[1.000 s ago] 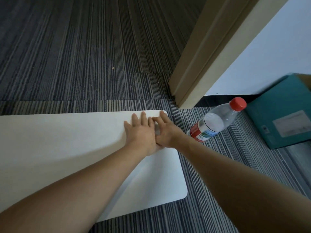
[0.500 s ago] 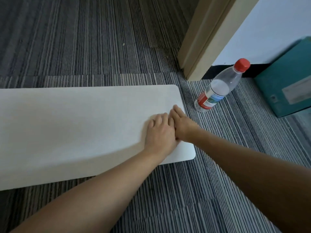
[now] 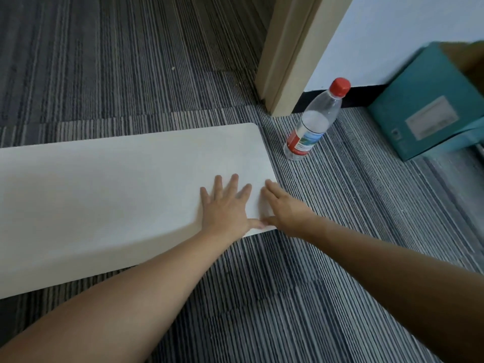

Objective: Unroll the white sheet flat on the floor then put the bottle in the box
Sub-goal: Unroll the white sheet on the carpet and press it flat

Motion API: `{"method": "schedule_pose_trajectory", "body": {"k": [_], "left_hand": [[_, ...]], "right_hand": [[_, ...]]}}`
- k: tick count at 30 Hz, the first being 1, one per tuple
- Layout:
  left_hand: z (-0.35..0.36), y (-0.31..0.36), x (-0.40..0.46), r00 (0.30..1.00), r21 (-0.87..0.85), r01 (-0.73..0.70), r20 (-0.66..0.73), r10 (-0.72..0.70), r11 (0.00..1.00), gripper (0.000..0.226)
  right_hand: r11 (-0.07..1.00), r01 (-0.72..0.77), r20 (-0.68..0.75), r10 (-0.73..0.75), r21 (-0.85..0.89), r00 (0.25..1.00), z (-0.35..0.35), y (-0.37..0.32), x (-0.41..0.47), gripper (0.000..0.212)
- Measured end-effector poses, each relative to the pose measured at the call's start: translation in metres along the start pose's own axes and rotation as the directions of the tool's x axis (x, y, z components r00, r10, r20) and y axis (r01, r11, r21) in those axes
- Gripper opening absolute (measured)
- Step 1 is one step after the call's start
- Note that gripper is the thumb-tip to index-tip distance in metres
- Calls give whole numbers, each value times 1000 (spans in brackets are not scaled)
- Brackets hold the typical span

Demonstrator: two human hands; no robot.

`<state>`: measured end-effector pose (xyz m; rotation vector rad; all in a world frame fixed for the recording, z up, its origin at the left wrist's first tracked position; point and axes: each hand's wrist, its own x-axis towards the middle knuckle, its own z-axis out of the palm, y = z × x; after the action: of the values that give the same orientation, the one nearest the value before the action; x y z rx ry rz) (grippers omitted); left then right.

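White sheet (image 3: 117, 195) flattening, both palms down.
Left hand (image 3: 225, 205) fingers splayed, right hand (image 3: 285, 208) fingers straight; press outward past fingertips, then fetch bottle (image 3: 311, 124).

The sheet (image 3: 117, 195) is plain white. The carpet (image 3: 301, 297) is striped grey, black and white. The bottle (image 3: 313, 120) is clear, with a red cap and a red, white and blue label. The box (image 3: 429, 100) at far right is teal with a pale label.

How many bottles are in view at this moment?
1. The bottle stands on the carpet, between the white sheet and the teal box. The box's inside is not visible.
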<state>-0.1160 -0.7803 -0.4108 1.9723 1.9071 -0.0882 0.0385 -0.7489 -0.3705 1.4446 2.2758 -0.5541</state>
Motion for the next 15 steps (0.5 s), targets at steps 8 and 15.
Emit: {"method": "schedule_pose_trajectory", "body": {"k": [8, 15], "left_hand": [[6, -11, -30, 1000, -20, -3, 30, 3, 1000, 100], [7, -19, -38, 1000, -62, 11, 7, -11, 998, 102]], "right_hand": [[1000, 0, -27, 0, 5, 1000, 8, -15, -15, 90], [998, -27, -9, 27, -52, 1000, 7, -25, -17, 93]]}}
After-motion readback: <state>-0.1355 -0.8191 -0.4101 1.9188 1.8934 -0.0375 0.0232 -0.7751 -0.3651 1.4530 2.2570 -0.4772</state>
